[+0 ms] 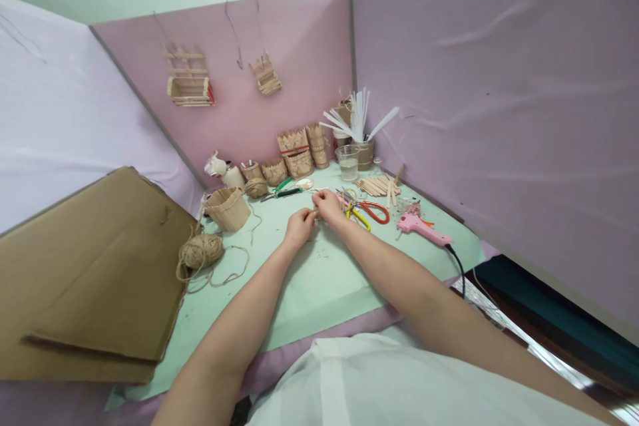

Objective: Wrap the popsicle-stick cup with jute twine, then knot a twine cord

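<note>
My left hand (300, 225) and my right hand (327, 205) meet over the middle of the table, both with fingers pinched together. Whatever lies between the fingertips is too small and hidden to make out. Just right of my right hand lie red-handled scissors (375, 212) and a yellow-handled tool (360, 218). Beyond the hands are green-and-black-handled pliers (288, 193). To the left of my left hand stands a round container made of wooden sticks (227, 208), with twine at its side. A ball of twine (202, 251) sits nearer me, its loose end curling across the cloth.
Cardboard sheets (110, 266) cover the left side. A pink glue gun (424, 229) with a black cord lies right, near wooden sticks (378, 188). A plastic cup of liquid (348, 165) and several stick containers (299, 163) line the back, below hanging stick baskets (190, 90).
</note>
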The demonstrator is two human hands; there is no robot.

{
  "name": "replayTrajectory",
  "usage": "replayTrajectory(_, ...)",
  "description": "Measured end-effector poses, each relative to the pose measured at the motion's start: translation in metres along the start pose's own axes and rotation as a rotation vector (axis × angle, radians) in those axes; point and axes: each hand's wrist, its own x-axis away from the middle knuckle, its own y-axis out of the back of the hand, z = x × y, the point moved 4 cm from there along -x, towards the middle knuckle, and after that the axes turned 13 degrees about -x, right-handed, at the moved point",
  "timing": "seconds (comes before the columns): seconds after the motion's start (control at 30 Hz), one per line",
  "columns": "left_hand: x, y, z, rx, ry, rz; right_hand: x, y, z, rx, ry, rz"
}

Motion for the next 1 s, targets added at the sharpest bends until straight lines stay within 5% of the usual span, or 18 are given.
replayTrajectory(0.43,0.005,-0.001,-0.028,0.007,-0.028,-0.012,-0.01,0.012,-0.009,-0.081,-0.115,-0.268)
replayTrajectory(0.77,0.002,0.005,-0.011,-0.039,-0.019,-0.001,-0.016,0.013,0.0,-0.202,0.087,-0.147)
replayTrajectory(1.0,-0.001,0.003,-0.001,-0.007,-0.007,-0.039,-0.011,0.011,0.013,-0.354,0.08,-0.037)
